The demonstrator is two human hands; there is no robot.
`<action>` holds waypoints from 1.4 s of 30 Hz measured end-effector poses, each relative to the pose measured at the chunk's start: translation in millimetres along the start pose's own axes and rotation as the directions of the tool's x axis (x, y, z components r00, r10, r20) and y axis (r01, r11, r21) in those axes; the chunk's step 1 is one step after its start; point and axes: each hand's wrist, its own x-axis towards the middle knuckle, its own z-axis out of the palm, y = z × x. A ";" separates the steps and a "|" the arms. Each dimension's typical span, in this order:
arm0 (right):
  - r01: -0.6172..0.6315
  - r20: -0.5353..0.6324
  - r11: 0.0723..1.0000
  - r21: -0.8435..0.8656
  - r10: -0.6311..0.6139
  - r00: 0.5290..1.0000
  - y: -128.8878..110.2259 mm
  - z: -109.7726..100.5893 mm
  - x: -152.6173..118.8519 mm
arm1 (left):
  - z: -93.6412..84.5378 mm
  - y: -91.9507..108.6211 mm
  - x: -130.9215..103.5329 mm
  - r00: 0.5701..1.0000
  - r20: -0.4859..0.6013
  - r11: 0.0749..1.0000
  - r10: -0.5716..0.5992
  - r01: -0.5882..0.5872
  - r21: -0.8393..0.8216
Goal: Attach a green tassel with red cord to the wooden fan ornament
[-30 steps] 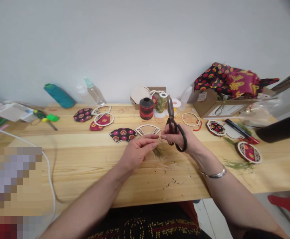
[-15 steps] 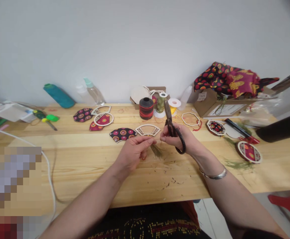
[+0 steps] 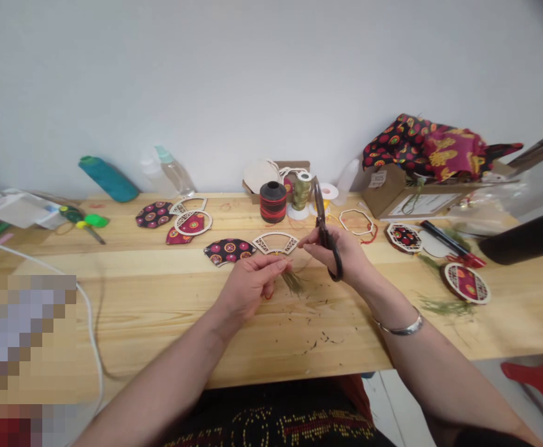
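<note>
Left hand pinches the green tassel.

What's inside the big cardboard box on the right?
Black patterned cloth and maroon cloth are heaped on top of the cardboard box, with green strands hanging at its front. Whatever lies beneath the cloth is hidden.

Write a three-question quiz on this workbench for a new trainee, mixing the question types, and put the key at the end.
1. What does the right hand hold?
A) A bottle
B) Scissors
C) A spool

2. True or false: a bundle of green strands sticks out from the left hand.

3. Fill in the blank: in this view, the black-topped spool just left of the green spool is wound partly with ___ thread.

Key: 1. B; 2. True; 3. red
</note>
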 end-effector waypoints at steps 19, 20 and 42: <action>0.115 0.268 0.989 0.095 -0.137 0.954 -0.3 0.6 -8.5 | 1.7 0.9 -1.4 0.999 0.017 0.999 -0.038 0.037 0.029; 0.117 0.264 0.989 0.095 -0.139 0.954 -0.1 0.8 -8.3 | 1.6 0.9 -1.1 0.999 0.013 0.999 -0.036 0.036 0.022; 0.377 -0.089 0.925 -0.056 -0.380 0.921 3.9 31.6 -23.3 | 2.0 -1.5 1.4 0.994 -0.061 0.974 -0.091 0.076 -0.215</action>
